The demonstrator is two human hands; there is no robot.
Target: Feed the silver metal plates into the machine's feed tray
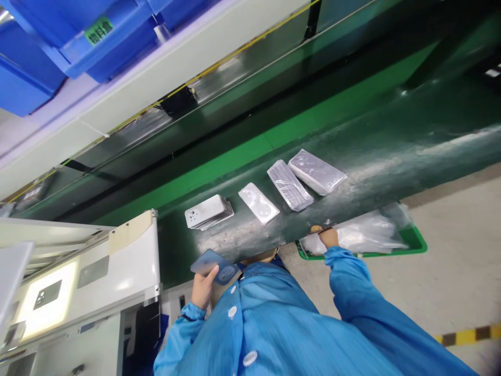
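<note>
My left hand (204, 288) grips a blue-grey phone back panel (211, 262) with a round camera area, thumb on top. It is in front of the green work surface's near edge. My right hand (329, 237) is at that edge, above a green bin (420, 243) of clear plastic bags (368, 232). Its fingers look curled at a thin dark strip, and what they hold is unclear. On the surface lie a stack of pale phone back panels (207, 210), a white panel with a round camera area (259, 203), and two plastic-wrapped stacks, one (290, 185) beside the other (317, 171).
At the left stands a white bench (136, 245) with a lit panel (50, 292) showing a dark rectangle. Blue bins (78, 42) sit on a shelf (219, 57) above, at the far side. Yellow-black floor tape (469, 335) runs at the lower right.
</note>
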